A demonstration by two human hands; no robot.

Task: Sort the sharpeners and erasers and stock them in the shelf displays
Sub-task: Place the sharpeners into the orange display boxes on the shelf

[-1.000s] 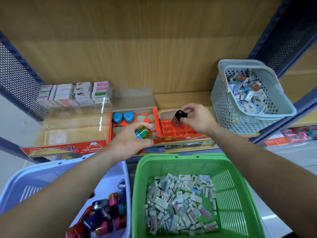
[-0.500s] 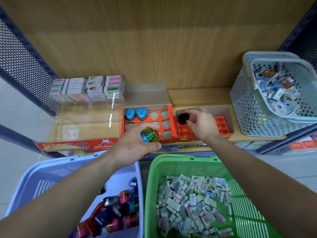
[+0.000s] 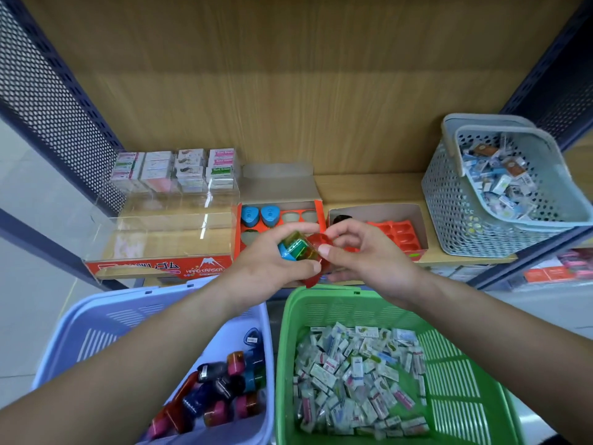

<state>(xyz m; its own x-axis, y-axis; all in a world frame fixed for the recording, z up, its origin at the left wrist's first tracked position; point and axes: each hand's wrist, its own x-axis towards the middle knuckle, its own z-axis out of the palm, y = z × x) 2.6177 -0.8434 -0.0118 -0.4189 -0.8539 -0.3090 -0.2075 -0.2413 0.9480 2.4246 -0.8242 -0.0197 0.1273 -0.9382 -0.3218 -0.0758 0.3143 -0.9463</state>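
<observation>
My left hand point(image 3: 269, 264) grips a few sharpeners, a green-yellow one point(image 3: 298, 247) uppermost, in front of the shelf edge. My right hand point(image 3: 369, 255) meets it and pinches a red translucent sharpener point(image 3: 317, 242) between thumb and fingers. Behind the hands an orange display tray point(image 3: 279, 220) holds two blue sharpeners point(image 3: 260, 215) in its back row. To its right a second box with a red tray point(image 3: 398, 229) holds one black sharpener point(image 3: 341, 219) at its back left.
A lilac basket point(image 3: 96, 322) of mixed sharpeners is at the lower left and a green basket point(image 3: 449, 364) of wrapped erasers at the lower right. A clear eraser display point(image 3: 160, 232) with stacked eraser boxes stands left on the shelf, a grey basket point(image 3: 449, 200) right.
My right hand left the black sharpener in the right-hand box and came back to my left hand, where it now pinches a red sharpener. The view has shifted slightly.
</observation>
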